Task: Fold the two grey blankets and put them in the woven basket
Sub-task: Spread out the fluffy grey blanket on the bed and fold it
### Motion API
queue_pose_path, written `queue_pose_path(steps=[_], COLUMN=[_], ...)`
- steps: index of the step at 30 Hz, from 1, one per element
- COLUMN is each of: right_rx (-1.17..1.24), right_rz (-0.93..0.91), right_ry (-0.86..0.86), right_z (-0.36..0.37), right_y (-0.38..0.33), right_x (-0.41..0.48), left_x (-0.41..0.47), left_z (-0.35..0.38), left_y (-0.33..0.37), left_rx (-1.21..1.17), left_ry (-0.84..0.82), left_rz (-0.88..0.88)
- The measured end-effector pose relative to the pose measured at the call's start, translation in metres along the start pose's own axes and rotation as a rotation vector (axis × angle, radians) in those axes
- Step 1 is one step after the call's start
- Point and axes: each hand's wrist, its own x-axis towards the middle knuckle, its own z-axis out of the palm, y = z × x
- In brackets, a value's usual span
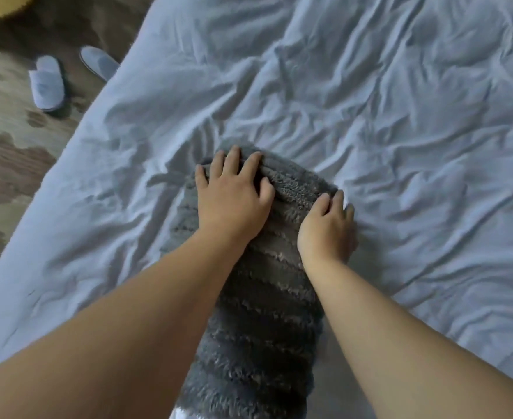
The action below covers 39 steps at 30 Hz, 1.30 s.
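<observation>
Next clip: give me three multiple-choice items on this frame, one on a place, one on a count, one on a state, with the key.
1. Where does the grey ribbed fleece blanket lie? A on the patterned carpet; B in a woven basket; C on the wrinkled pale bed sheet.
2. How many pale slippers are in view? A one; B two; C four.
3. How is the left hand? A flat, fingers spread on the blanket; B clenched in the air; C holding a slipper.
Key: 1 C, the sheet shows on both sides of it; 2 B, both lie at upper left; 3 A, its straight fingers rest at the blanket's far end.
</observation>
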Motion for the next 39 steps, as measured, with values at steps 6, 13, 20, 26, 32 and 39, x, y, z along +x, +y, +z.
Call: queue_pose_path(steps=[6,13,20,26,32,39], right_rx=[0.087,-0.008,-0.082,-0.092,-0.073,0.061], right_rz=[0.101,-0.019,0.052,0.043,0.051,0.169], right_ry=[0.145,0.377,0.382,0.380,0.393,0.061], right_z=[0.053,0.105,0.147,0.141,0.128,0.064], right_y=[0.020,0.033,0.053,0.048,0.041,0.019], right_x=[0.027,0.043,0.061,0.059,0.057,0.046], left_x=[0.021,0.037,0.051,0.052,0.051,0.044], left_z=[0.058,0.113,0.158,0.150,0.137,0.067], left_y=[-0.013,-0.030,-0.043,-0.039,-0.032,-0.010], left_rx=[0.028,0.002,0.061,0.056,0.041,0.000], left_ry=[0.154,0.267,0.268,0.269,0.254,0.093], left_rz=[-0.043,0.018,0.031,0.037,0.018,-0.068])
